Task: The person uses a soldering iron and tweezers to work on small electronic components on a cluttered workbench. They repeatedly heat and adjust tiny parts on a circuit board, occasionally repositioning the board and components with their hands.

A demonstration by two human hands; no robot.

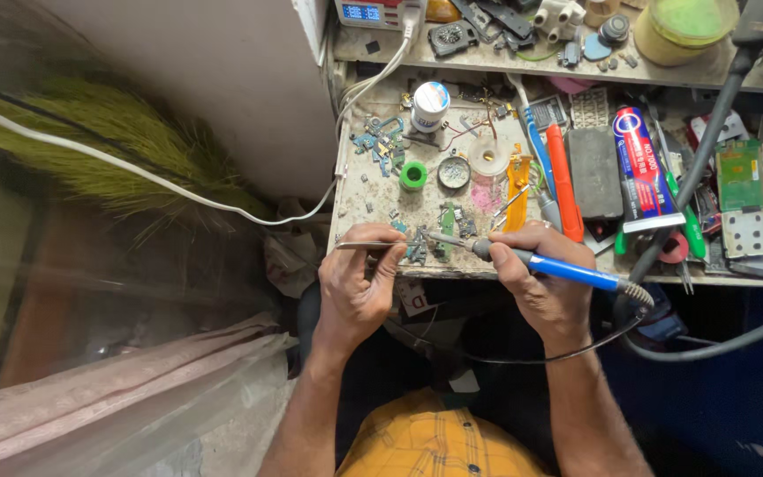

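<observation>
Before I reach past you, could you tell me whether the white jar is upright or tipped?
Upright: the white jar stands on the bench, its round lid facing up.

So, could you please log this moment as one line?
left hand: holds tweezers | right hand: holds soldering iron | tips: at small circuit board

The bench (373,190) at twelve o'clock is evenly and softly lit; no hard shadows are cast on it. Pale glare is seen on the white wall (214,79) at eleven o'clock. The space beneath the bench, at six and four o'clock, is left dim. At nine o'clock the broom (108,150) and the glass pane are rendered soft and smeared. Straight edges are bent outward at the corners by wide-angle distortion. The centre is held sharp.
</observation>
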